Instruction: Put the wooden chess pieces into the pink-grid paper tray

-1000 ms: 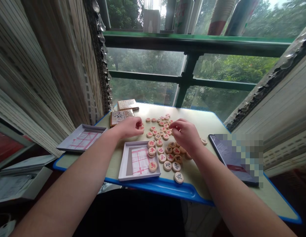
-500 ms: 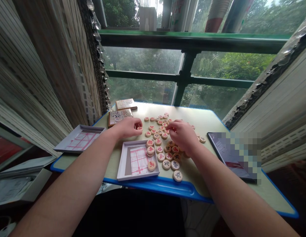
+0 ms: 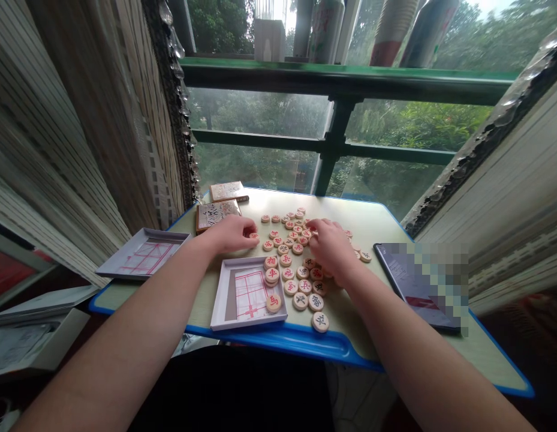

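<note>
Wooden discs (image 3: 300, 301): I see a few in the box (image 3: 222, 294), most outside. My left hand (image 3: 237, 233) pinches one; I can't tell if my right hand (image 3: 328, 245) does.

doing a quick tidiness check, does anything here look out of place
Yes: the shallow, white, rectangular cardboard-looking tray at far left juts past the edge of the pale, blue-rimmed table, looking precarious.
</note>
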`<state>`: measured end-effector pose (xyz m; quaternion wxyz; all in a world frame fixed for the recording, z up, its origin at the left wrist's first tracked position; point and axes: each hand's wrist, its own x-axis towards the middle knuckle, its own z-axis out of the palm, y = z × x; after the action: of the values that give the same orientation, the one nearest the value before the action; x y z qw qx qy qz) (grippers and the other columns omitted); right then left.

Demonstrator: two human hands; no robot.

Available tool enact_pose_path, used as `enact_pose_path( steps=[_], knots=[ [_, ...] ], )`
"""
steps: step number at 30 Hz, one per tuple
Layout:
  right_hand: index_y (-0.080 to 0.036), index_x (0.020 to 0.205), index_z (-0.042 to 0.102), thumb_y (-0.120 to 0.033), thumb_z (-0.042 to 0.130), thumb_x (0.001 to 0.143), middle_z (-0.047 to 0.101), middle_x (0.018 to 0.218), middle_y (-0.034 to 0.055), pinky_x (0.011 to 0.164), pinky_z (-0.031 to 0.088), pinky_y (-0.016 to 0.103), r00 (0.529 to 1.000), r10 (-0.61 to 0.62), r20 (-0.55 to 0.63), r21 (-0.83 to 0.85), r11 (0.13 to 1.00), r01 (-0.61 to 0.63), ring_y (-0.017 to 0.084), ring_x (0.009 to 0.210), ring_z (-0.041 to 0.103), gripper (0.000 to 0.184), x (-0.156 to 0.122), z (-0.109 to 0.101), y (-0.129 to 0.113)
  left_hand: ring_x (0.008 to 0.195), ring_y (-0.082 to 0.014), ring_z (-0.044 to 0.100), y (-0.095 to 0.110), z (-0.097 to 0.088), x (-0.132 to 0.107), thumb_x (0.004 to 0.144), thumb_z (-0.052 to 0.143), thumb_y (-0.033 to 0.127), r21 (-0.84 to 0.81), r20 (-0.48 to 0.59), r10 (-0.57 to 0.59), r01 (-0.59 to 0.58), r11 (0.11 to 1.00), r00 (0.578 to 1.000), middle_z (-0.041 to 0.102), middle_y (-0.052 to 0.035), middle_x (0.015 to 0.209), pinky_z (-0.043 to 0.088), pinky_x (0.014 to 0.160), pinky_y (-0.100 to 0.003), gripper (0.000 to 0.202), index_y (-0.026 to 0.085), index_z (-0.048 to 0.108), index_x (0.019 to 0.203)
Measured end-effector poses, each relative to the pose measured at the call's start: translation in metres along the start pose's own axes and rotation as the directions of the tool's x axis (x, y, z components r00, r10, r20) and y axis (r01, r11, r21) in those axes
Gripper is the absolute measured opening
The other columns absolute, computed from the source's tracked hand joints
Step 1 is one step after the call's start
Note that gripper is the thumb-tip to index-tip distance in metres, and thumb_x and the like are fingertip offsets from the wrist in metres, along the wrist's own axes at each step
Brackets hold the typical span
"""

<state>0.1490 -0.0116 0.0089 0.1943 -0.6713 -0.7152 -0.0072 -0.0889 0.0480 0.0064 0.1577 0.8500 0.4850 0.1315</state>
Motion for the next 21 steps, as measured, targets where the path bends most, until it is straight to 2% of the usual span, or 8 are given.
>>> enact_pose_path(
  steps=[2,5,9,12,14,18,21],
  knots=[
    [-0.014,0.119,0.059,-0.017,0.041,0.082,0.063,0.117,0.0111,0.093,0.038,0.036,0.998,0.046,0.031,-0.025,0.999,-0.046,0.026,0.108,0.051,0.041,0.002,0.000,0.003,0.064,-0.0157,0.055,-0.001,0.000,0.001,0.069,0.055,0.046,0.022,-0.008,-0.017,0.017,1.000,1.000,0.065,-0.0031,0.072,0.037,0.058,-0.027,0.033,0.017,0.065,0.082],
    [-0.013,0.116,0.061,-0.022,0.039,0.086,0.063,0.119,0.0122,0.093,0.038,0.037,0.993,0.066,0.093,-0.073,0.996,-0.059,0.027,0.109,0.051,0.038,0.004,0.001,0.009,0.065,-0.0164,0.055,-0.002,0.001,0.001,0.069,0.056,0.049,0.048,-0.012,-0.032,0.033,0.998,0.999,0.065,-0.0036,0.073,0.037,0.058,-0.027,0.037,0.017,0.066,0.084],
    [-0.018,0.107,0.066,-0.025,0.042,0.086,0.064,0.117,0.0095,0.093,0.038,0.035,0.992,0.005,0.128,-0.109,0.994,0.010,0.026,0.108,0.053,0.032,0.006,0.004,0.012,0.065,-0.0165,0.055,-0.003,0.001,0.001,0.069,0.056,0.049,0.050,-0.017,-0.039,0.040,0.998,0.999,0.065,-0.0033,0.072,0.036,0.057,-0.027,0.039,0.017,0.067,0.089],
    [-0.020,0.100,0.069,-0.025,0.042,0.086,0.066,0.113,0.0070,0.092,0.040,0.034,0.990,-0.029,0.139,-0.072,0.997,0.039,0.024,0.106,0.055,0.030,0.007,0.004,0.014,0.065,-0.0165,0.055,-0.003,0.001,0.001,0.070,0.055,0.049,0.058,-0.007,-0.034,0.034,0.998,0.999,0.065,-0.0032,0.072,0.036,0.057,-0.027,0.040,0.017,0.067,0.090],
    [-0.020,0.102,0.068,-0.022,0.041,0.085,0.067,0.113,0.0068,0.091,0.041,0.033,0.994,0.013,0.105,-0.039,0.999,-0.009,0.023,0.106,0.056,0.032,0.009,0.004,0.018,0.065,-0.0166,0.056,-0.003,0.002,0.001,0.070,0.055,0.050,0.065,0.000,-0.034,0.034,0.997,0.999,0.065,-0.0033,0.072,0.036,0.057,-0.027,0.040,0.017,0.067,0.090],
    [-0.015,0.117,0.062,-0.015,0.039,0.082,0.062,0.122,0.0104,0.094,0.040,0.031,0.981,0.193,-0.004,-0.031,0.981,-0.193,0.022,0.113,0.054,0.042,0.017,0.002,0.035,0.066,-0.0169,0.056,-0.004,0.002,0.002,0.071,0.054,0.050,0.058,0.002,-0.031,0.031,0.998,1.000,0.066,-0.0036,0.074,0.037,0.058,-0.027,0.041,0.017,0.067,0.092],
    [-0.012,0.122,0.059,-0.019,0.037,0.083,0.059,0.127,0.0137,0.094,0.040,0.033,0.959,0.284,0.006,-0.083,0.956,-0.283,0.025,0.116,0.052,0.045,0.020,0.001,0.046,0.066,-0.0171,0.056,-0.005,0.003,0.002,0.070,0.054,0.050,0.054,-0.005,-0.030,0.030,0.998,1.000,0.066,-0.0039,0.074,0.037,0.058,-0.026,0.041,0.018,0.068,0.093]
  ],
)
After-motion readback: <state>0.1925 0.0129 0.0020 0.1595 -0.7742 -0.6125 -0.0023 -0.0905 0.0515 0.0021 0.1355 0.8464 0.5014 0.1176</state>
